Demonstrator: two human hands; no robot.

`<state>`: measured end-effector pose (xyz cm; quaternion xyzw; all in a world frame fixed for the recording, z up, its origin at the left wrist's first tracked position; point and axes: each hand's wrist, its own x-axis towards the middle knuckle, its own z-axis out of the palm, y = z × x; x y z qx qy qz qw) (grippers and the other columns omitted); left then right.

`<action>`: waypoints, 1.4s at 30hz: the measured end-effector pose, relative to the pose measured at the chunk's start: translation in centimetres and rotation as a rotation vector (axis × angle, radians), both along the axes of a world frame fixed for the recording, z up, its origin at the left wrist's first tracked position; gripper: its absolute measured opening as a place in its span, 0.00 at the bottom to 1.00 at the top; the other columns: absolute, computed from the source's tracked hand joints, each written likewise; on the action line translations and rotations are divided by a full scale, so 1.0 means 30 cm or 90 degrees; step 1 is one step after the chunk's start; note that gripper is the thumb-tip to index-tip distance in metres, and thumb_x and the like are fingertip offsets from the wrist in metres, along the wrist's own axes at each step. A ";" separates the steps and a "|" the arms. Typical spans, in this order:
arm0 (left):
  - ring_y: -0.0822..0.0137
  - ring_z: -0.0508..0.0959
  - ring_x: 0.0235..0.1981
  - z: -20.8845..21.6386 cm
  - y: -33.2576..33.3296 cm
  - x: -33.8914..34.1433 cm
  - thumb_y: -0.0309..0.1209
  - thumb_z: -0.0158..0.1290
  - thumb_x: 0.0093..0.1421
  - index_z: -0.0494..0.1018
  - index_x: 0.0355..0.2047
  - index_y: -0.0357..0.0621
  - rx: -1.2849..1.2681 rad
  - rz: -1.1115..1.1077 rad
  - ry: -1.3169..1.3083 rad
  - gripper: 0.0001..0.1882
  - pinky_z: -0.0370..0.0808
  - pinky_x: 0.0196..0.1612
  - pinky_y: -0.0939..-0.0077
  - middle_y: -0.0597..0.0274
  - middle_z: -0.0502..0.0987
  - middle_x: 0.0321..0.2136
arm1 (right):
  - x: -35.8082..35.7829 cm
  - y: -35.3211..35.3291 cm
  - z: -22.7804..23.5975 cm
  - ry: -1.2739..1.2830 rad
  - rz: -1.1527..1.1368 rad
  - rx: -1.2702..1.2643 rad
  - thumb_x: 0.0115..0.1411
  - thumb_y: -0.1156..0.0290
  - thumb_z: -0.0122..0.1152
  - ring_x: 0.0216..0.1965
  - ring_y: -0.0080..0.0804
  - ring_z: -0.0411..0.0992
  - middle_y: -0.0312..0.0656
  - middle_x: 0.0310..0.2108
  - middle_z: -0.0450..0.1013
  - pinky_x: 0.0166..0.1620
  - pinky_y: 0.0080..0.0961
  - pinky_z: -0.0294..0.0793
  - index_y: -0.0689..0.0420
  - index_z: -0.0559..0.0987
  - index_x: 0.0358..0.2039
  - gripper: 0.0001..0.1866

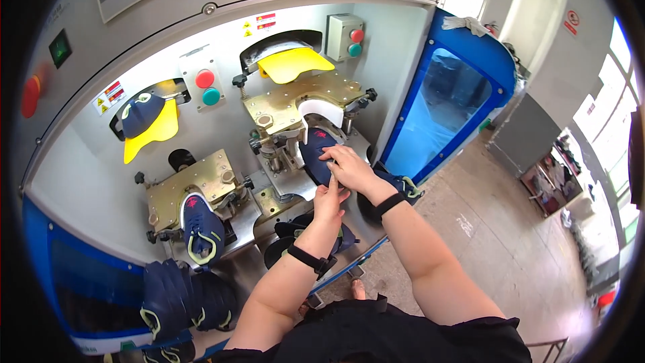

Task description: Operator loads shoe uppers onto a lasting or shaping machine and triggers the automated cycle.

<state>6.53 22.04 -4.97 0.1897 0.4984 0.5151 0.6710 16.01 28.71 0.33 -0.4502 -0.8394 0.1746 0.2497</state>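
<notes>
A navy shoe upper (318,154) with a small red mark sits at the right station, its far end under a white curved piece (325,111) of the brass-coloured clamp plate (295,97). Curled over its right side, my right hand (352,168) holds the upper with bent fingers. My left hand (328,203) grips its near end, one finger stretched along it, the fingertips close to my right hand. Both hands partly hide the near part. At the left station, another navy upper (203,230) with a pale green collar lies against a second brass-coloured plate (191,187).
Stacked navy uppers (181,299) stand at the lower left; more dark pieces (285,235) lie below my left wrist. Yellow flaps (295,64) hang at the back, one beside a navy toe piece (141,113). Red and green buttons (205,79) and a blue-framed side door (440,107) flank the stations.
</notes>
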 end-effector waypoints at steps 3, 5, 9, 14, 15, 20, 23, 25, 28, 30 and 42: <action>0.72 0.78 0.39 0.002 0.006 -0.003 0.61 0.55 0.60 0.60 0.38 0.54 -0.007 -0.003 -0.002 0.27 0.59 0.37 0.62 0.69 0.74 0.38 | 0.010 0.004 0.004 -0.004 0.010 -0.030 0.63 0.67 0.53 0.65 0.43 0.60 0.38 0.60 0.68 0.66 0.38 0.59 0.50 0.77 0.49 0.14; 0.72 0.78 0.38 0.006 0.009 -0.004 0.61 0.55 0.60 0.60 0.37 0.54 -0.019 -0.009 0.005 0.27 0.58 0.36 0.61 0.69 0.73 0.38 | 0.008 0.004 0.011 -0.010 -0.005 -0.055 0.62 0.68 0.53 0.65 0.43 0.59 0.38 0.61 0.68 0.67 0.38 0.58 0.50 0.77 0.49 0.15; 0.72 0.78 0.38 0.002 0.015 -0.010 0.61 0.55 0.60 0.60 0.37 0.53 -0.027 -0.014 0.010 0.27 0.58 0.36 0.60 0.69 0.73 0.38 | -0.002 0.002 0.011 -0.011 -0.006 -0.064 0.62 0.68 0.54 0.65 0.42 0.59 0.38 0.62 0.67 0.67 0.37 0.58 0.50 0.77 0.49 0.15; 0.72 0.78 0.39 -0.002 0.014 -0.014 0.61 0.54 0.61 0.61 0.37 0.52 -0.025 -0.014 0.022 0.27 0.58 0.37 0.59 0.68 0.73 0.39 | -0.004 -0.009 0.020 0.000 -0.007 -0.075 0.61 0.69 0.54 0.65 0.43 0.60 0.38 0.61 0.67 0.67 0.37 0.58 0.51 0.77 0.49 0.15; 0.72 0.78 0.39 -0.001 0.013 -0.012 0.61 0.54 0.61 0.61 0.37 0.52 -0.027 -0.010 0.025 0.27 0.58 0.37 0.59 0.68 0.73 0.39 | -0.003 -0.008 0.020 -0.001 -0.008 -0.070 0.61 0.69 0.54 0.64 0.43 0.60 0.38 0.61 0.67 0.67 0.37 0.58 0.51 0.77 0.49 0.15; 0.68 0.78 0.48 -0.010 0.016 -0.022 0.63 0.55 0.58 0.63 0.48 0.52 -0.039 -0.023 0.029 0.32 0.59 0.48 0.47 0.66 0.74 0.47 | 0.001 0.003 0.015 -0.014 0.012 -0.038 0.62 0.68 0.55 0.63 0.42 0.61 0.37 0.59 0.68 0.65 0.37 0.61 0.51 0.77 0.48 0.14; 0.68 0.77 0.50 0.003 0.001 -0.010 0.61 0.57 0.58 0.62 0.51 0.52 -0.039 -0.003 0.044 0.33 0.60 0.48 0.46 0.66 0.74 0.46 | 0.017 0.013 0.008 -0.015 0.024 -0.008 0.62 0.66 0.56 0.60 0.42 0.63 0.35 0.56 0.70 0.62 0.37 0.65 0.50 0.77 0.47 0.13; 0.67 0.77 0.50 0.014 -0.004 -0.008 0.60 0.57 0.58 0.61 0.53 0.52 -0.044 0.014 0.045 0.33 0.60 0.48 0.46 0.66 0.75 0.47 | 0.023 0.012 0.005 -0.020 0.011 0.014 0.62 0.64 0.57 0.58 0.42 0.65 0.34 0.52 0.71 0.59 0.38 0.67 0.48 0.78 0.46 0.12; 0.67 0.77 0.51 0.026 -0.011 -0.005 0.57 0.56 0.59 0.59 0.56 0.51 -0.040 0.014 0.062 0.34 0.61 0.48 0.48 0.65 0.75 0.49 | 0.023 0.013 0.001 -0.001 0.023 0.038 0.61 0.63 0.58 0.55 0.41 0.66 0.34 0.49 0.72 0.57 0.40 0.70 0.46 0.78 0.44 0.11; 0.68 0.77 0.51 0.029 -0.009 0.000 0.55 0.55 0.60 0.58 0.57 0.49 -0.037 0.007 0.085 0.35 0.62 0.48 0.50 0.65 0.75 0.51 | 0.030 0.016 0.007 0.007 0.035 0.039 0.61 0.62 0.58 0.55 0.41 0.67 0.33 0.49 0.72 0.56 0.40 0.71 0.46 0.79 0.43 0.11; 0.65 0.79 0.47 0.002 0.023 0.008 0.57 0.46 0.63 0.72 0.47 0.55 -0.113 0.000 0.111 0.23 0.61 0.44 0.57 0.67 0.79 0.43 | 0.052 0.006 -0.084 -0.025 0.046 0.191 0.58 0.62 0.62 0.60 0.42 0.64 0.33 0.65 0.64 0.53 0.45 0.73 0.47 0.72 0.60 0.28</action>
